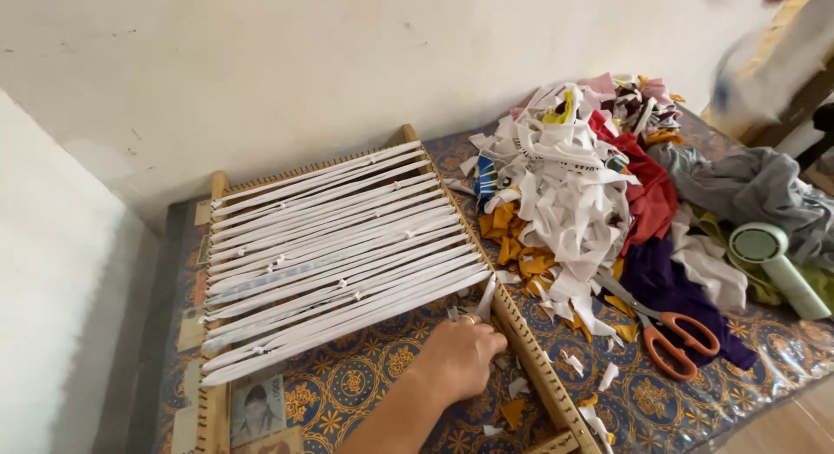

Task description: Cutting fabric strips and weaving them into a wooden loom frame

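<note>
The right hand (459, 354) pinches the lowest white strip (347, 319) (fingers narrow) at the wooden loom's (530, 350) right rail.

Off to the right I see orange-handled scissors (673, 331) lying on a blue patterned mat (365, 376), just beside a purple cloth (669, 284). A grey garment (751, 189) is bunched behind a pale green handheld fan (773, 258). A red cloth (647, 189) sits between the grey garment and the scrap heap.
</note>
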